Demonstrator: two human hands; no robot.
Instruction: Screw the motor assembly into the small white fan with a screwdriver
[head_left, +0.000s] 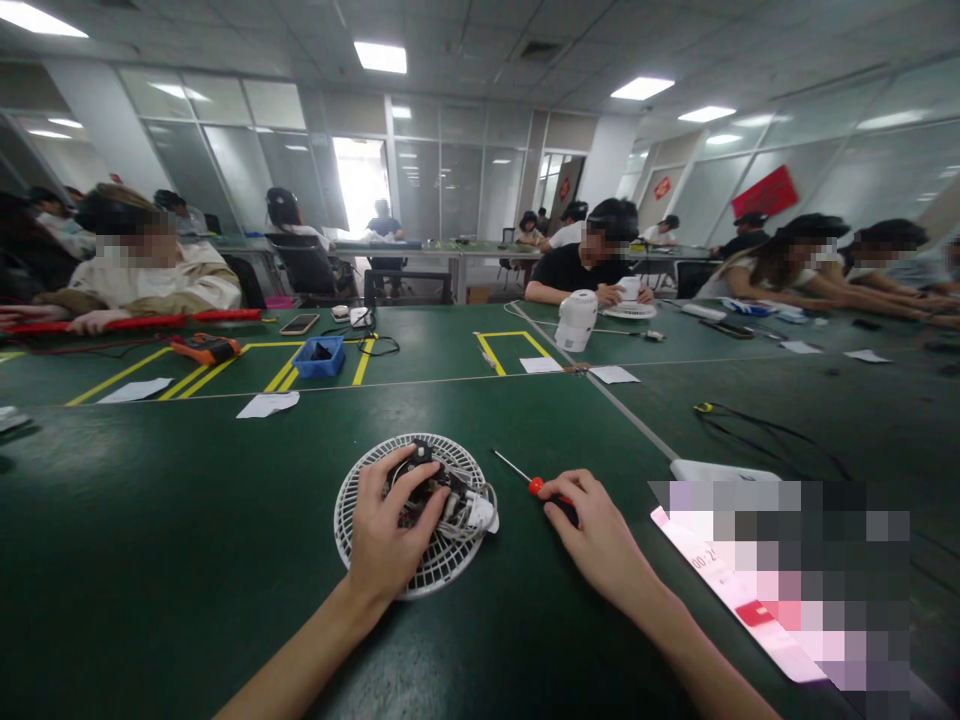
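A round white fan grille (442, 575) lies flat on the green table in front of me. On it sits a dark motor assembly (422, 453) with light wires and a white plastic piece (481, 514) at its right. My left hand (382, 530) is closed over this assembly, fingers on its top and thumb on its near side. To the right, my right hand (596, 530) has its fingers on the handle of a screwdriver (535, 486), red and black, lying low at the table. The screwdriver's shaft points away to the left, apart from the grille.
A device with a lit screen (731, 595) lies right of my right hand, partly pixelated. Beyond are a blue bin (319, 362), an orange-black tool (206, 348), paper slips (268, 404) and a white fan housing (576, 322). A black cable (772, 425) lies at right. Co-workers sit around.
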